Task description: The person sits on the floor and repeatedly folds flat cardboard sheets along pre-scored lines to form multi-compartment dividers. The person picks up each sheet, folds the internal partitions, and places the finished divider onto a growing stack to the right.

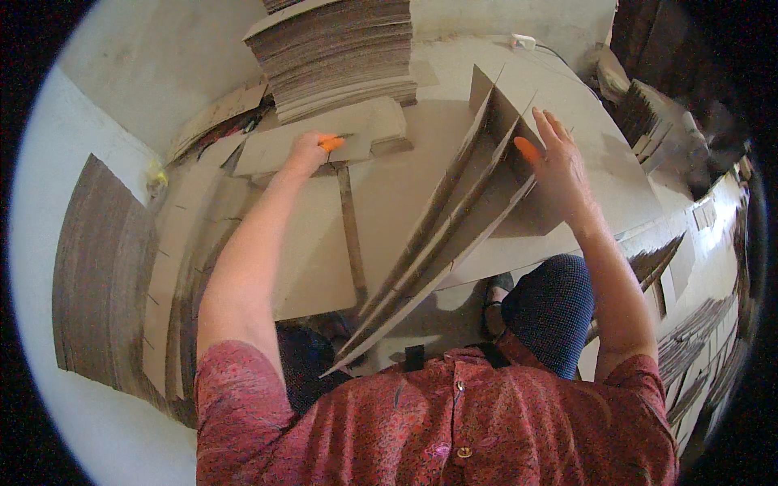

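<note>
Left hand [308, 154] on strip stack [365, 123], upper centre; fingertips partly hidden, can't tell if pinching. Right hand [561, 168] spread beside slanted cardboard sheets [454, 235], mid-frame; contact unclear. Tall pile [344, 61] cut off at top.

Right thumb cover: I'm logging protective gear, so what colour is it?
Orange. The thumb cover on the right hand shows best in the head view.

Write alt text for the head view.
An open right hand is beside standing cardboard sheets, while the left hand is at a low pile of flat cardboard pieces. Behind rises a tall cardboard stack.
</note>
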